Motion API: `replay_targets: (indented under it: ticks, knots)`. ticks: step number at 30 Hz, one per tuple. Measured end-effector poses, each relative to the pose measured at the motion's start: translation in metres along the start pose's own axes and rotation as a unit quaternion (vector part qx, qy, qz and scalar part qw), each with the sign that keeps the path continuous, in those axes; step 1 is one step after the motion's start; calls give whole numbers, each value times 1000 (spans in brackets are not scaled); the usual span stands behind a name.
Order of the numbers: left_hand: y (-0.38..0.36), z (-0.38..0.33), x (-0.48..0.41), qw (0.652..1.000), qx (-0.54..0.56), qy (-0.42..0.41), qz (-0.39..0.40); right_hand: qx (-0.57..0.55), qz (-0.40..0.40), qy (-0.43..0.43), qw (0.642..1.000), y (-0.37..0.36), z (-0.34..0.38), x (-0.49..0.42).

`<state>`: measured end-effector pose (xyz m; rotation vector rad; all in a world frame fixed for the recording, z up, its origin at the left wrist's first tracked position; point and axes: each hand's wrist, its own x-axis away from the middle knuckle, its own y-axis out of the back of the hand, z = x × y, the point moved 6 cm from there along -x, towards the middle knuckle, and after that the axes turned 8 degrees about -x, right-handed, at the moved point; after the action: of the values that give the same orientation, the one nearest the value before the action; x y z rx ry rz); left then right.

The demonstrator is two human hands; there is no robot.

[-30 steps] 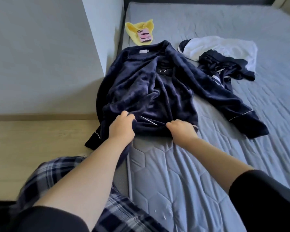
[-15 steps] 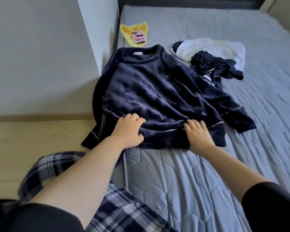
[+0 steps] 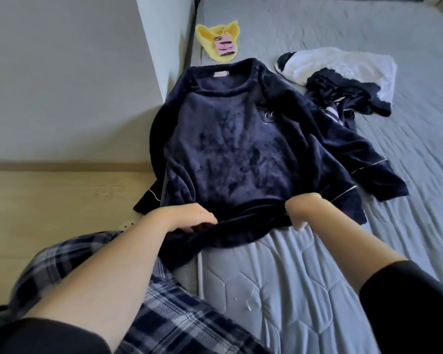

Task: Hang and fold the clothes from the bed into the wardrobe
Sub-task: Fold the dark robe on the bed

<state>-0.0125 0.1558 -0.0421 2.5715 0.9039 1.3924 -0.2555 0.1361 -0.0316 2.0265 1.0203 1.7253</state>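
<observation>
A navy velvet sweater [image 3: 243, 149] lies face up near the left edge of the grey bed [image 3: 330, 277], collar away from me. Its left sleeve hangs over the bed's edge; the right sleeve stretches out to the right. My left hand [image 3: 187, 217] grips the bottom hem on the left. My right hand [image 3: 304, 210] grips the hem on the right, fingers curled under the fabric. The hem is lifted and bunched between both hands. A white garment [image 3: 343, 65] and a crumpled dark garment [image 3: 348, 98] lie beyond on the bed.
A yellow item with a pink tag [image 3: 220, 44] lies at the head of the bed by the grey wall [image 3: 69, 80]. Wooden floor [image 3: 49, 200] runs along the bed's left side. My leg in plaid trousers [image 3: 164, 315] is at the bottom.
Half a second ago both hands lay flat on the sweater's hem; now their fingers have curled round it and lifted it toward me. Earlier the front was folded up; it is spread down now.
</observation>
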Motion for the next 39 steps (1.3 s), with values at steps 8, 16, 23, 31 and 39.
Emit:
replay_targets:
  ticks: [8,16,23,31,39]
  knots:
    - [71,58,11,874,21,178,-451,-320,-239,186,898,50,79,-12]
    - [60,92,10,833,474,106,-266,-351,-408,110,836,65,85,-33]
    - [52,146,21,843,365,236,-317,-256,-408,87,872,12,90,-47]
    - [65,35,40,789,-287,30,-543,-251,-486,219,808,10,80,9]
    - [-82,-79,-11,756,-549,-211,-287,-157,-501,199,828,-45,18,46]
